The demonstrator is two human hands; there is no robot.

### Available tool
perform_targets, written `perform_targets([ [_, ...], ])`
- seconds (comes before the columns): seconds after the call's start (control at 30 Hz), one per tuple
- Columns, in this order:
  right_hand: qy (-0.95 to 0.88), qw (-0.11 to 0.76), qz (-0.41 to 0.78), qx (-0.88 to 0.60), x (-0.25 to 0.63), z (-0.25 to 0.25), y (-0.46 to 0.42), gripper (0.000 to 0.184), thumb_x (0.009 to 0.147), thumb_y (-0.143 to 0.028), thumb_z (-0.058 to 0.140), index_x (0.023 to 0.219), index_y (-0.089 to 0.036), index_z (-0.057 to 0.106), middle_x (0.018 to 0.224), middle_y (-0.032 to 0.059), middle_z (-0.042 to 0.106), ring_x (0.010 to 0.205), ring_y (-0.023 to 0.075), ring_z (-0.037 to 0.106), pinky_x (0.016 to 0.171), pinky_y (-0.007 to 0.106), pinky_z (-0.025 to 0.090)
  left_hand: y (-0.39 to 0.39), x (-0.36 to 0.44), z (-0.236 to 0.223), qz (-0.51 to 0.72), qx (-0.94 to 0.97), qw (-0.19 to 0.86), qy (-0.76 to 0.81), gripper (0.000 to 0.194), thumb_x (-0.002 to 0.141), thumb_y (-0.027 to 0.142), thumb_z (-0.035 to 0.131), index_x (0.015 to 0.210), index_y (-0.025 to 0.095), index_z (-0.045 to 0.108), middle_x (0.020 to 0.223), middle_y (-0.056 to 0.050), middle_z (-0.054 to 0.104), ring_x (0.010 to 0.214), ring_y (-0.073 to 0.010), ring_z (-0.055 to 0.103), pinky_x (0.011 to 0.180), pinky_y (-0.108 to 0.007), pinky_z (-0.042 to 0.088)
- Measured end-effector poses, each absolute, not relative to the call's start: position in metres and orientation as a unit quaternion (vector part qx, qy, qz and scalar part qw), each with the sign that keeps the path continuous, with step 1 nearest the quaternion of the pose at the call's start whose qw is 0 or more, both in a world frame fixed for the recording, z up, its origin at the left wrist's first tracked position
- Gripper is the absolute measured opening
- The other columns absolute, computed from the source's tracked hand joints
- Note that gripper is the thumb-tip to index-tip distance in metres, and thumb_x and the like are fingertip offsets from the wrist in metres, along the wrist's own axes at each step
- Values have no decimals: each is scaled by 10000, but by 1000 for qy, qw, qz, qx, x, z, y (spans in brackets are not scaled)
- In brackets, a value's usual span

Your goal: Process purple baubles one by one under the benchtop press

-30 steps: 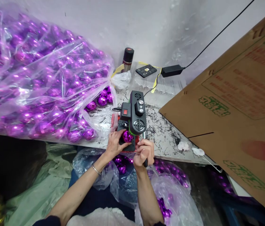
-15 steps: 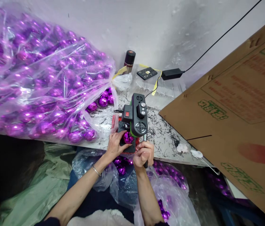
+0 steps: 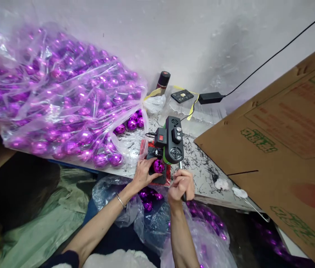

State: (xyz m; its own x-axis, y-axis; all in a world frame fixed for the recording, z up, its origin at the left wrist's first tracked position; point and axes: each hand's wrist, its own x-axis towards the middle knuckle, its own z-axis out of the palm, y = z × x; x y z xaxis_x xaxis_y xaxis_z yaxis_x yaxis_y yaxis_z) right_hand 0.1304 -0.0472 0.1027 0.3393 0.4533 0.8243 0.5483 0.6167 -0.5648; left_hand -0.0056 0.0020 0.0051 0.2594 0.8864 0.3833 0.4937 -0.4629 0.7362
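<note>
A small shiny purple mirrored ball (image 3: 158, 166) sits on the dark base of a black tabletop machine (image 3: 174, 139) with a red switch and round vents. My left hand (image 3: 145, 172) holds the ball between thumb and fingers, under the machine's front end. With curled fingers, my right hand (image 3: 182, 185) grips the lever handle (image 3: 184, 196), whose metal shaft rises toward the machine's right side. Most of the handle is hidden in my fist. Beneath the machine lies a red mat (image 3: 168, 178).
A big clear bag of purple balls (image 3: 70, 100) fills the table's left side. Behind stand a dark bottle (image 3: 163, 80), a black phone-like slab (image 3: 182, 96) and a power adapter (image 3: 211, 98). A cardboard box (image 3: 280, 149) leans in from the right. Black scraps litter the white table (image 3: 199, 163).
My view has shifted, so everything sits further right and a little lower. Both hands keep their holds on the ball and the lever handle; the lever leans slightly more to the right.
</note>
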Motion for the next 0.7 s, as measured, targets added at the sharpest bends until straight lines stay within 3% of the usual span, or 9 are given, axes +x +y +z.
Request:
perform_targets([
  [0.17, -556, 675, -17, -485, 130, 142, -54, 424, 1125, -218, 494, 707, -229, 560, 710, -15, 592, 698, 149, 640, 646, 310, 457, -25, -19, 0, 411, 789, 233, 393, 639, 984, 420, 821, 1536, 207, 580, 1440, -201, 751, 1327, -380, 736, 1119, -565, 579],
  [0.27, -577, 655, -21, -487, 129, 131, -58, 408, 1127, -218, 466, 733, -229, 572, 760, -5, 633, 730, 152, 660, 668, 318, 496, -43, -41, 6, 401, 817, 205, 361, 791, 965, 539, 824, 1605, 191, 515, 1529, -243, 693, 1414, -408, 689, 1169, -588, 567],
  [0.33, -585, 647, -26, -488, 129, 117, -60, 393, 1124, -215, 445, 754, -232, 576, 802, 9, 657, 740, 162, 664, 666, 336, 517, -35, -59, 20, 394, 817, 188, 377, 760, 999, 550, 773, 1618, 195, 513, 1516, -231, 705, 1399, -396, 696, 1173, -571, 575],
  [0.43, -578, 654, -22, -487, 127, 103, -61, 379, 1113, -209, 434, 767, -238, 586, 820, 26, 662, 731, 181, 662, 648, 367, 539, 18, -84, 50, 377, 787, 130, 471, 458, 1105, 298, 543, 1548, 195, 598, 1456, -189, 739, 1379, -352, 696, 1218, -577, 540],
  [0.57, -575, 660, -17, -483, 128, 103, -60, 366, 1103, -202, 459, 769, -234, 603, 829, 24, 670, 739, 169, 675, 664, 343, 553, 113, -105, 88, 207, 730, 63, 649, 528, 985, 46, 488, 1496, 50, 621, 1565, -332, 612, 1498, -459, 575, 1235, -673, 462],
  [0.7, -591, 647, -26, -482, 130, 107, -60, 374, 1110, -186, 451, 767, -231, 593, 807, 10, 661, 772, 158, 691, 704, 317, 552, 152, -111, 101, 109, 676, 75, 725, 589, 1006, 74, 520, 1587, -23, 492, 1534, -412, 587, 1438, -512, 613, 1150, -635, 520],
])
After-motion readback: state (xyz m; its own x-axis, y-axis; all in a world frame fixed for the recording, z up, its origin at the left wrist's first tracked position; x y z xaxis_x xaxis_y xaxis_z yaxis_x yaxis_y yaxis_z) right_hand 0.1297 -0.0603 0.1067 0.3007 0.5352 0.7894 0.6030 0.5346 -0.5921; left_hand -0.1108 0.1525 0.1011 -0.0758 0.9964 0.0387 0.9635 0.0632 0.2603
